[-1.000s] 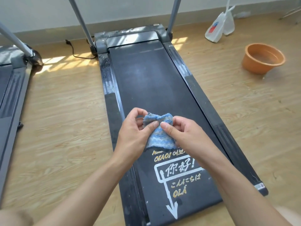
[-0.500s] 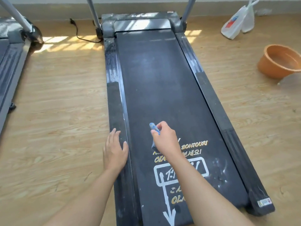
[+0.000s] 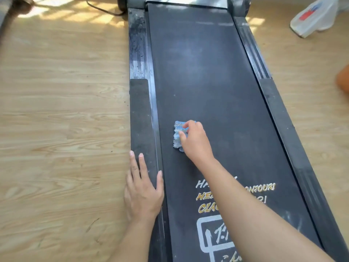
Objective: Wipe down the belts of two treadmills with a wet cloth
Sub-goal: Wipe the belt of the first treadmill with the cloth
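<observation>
A treadmill with a dusty black belt point(image 3: 207, 76) runs up the middle of the view, with white and yellow greeting words printed near its close end. My right hand point(image 3: 196, 142) grips a folded blue cloth point(image 3: 178, 137) and holds it down on the belt near the left edge. My left hand point(image 3: 143, 191) rests flat with straight fingers on the treadmill's left side rail point(image 3: 139, 110). A second treadmill point(image 3: 2, 17) shows only as a sliver at the top left corner.
Wooden floor point(image 3: 62, 120) lies on both sides. A white plastic bag point(image 3: 313, 17) sits at the top right, and an orange basin point(image 3: 342, 80) peeks in at the right edge. A black power cable point(image 3: 102, 9) lies near the treadmill's front left.
Both hands held the cloth a second ago. The left hand then let go and settled on the side rail. My right hand has carried the cloth forward and laid it on the belt.
</observation>
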`<action>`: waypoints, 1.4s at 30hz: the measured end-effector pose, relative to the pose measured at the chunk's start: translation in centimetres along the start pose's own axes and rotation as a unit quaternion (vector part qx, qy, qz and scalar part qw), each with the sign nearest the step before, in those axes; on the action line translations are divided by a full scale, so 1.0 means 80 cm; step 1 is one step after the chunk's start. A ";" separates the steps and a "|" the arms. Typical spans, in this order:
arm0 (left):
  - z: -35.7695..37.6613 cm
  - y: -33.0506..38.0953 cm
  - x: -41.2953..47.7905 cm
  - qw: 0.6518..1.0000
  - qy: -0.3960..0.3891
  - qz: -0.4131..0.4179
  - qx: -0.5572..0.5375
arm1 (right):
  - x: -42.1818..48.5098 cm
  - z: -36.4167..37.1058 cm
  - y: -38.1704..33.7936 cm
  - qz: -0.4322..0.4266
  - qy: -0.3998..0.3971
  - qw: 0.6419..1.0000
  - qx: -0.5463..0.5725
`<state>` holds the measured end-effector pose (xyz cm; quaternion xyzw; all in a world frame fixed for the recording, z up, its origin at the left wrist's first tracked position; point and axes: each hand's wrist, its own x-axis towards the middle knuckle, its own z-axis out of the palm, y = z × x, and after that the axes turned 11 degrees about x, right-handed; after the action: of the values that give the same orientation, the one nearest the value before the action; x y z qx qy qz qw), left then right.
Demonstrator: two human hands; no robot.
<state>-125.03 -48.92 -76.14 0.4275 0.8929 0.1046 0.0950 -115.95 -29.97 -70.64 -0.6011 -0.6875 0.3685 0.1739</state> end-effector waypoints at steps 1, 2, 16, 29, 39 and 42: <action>-0.001 -0.002 -0.001 1.000 -0.002 -0.003 -0.002 | 0.009 0.011 -0.001 0.010 0.001 1.000 -0.022; -0.002 -0.004 -0.001 1.000 -0.003 -0.002 -0.002 | 0.018 0.022 -0.003 0.015 0.011 0.999 -0.048; 0.003 -0.005 0.001 1.000 0.004 0.010 0.001 | 0.059 -0.095 0.123 -0.044 0.067 0.980 -0.180; 0.001 -0.006 0.003 1.000 -0.005 0.009 0.005 | 0.043 -0.103 0.122 0.021 0.094 0.981 -0.171; 0.008 -0.009 0.002 1.000 0.016 0.022 -0.002 | -0.023 0.005 0.051 -0.202 -0.059 0.952 -0.221; 0.010 -0.007 0.000 1.000 0.018 0.021 -0.004 | 0.016 -0.122 0.170 -0.064 0.064 0.959 -0.268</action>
<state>-125.24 -49.20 -77.07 0.4437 0.8849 0.1178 0.0782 -100.06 -25.74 -74.14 -0.6028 -0.7854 0.1196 0.0738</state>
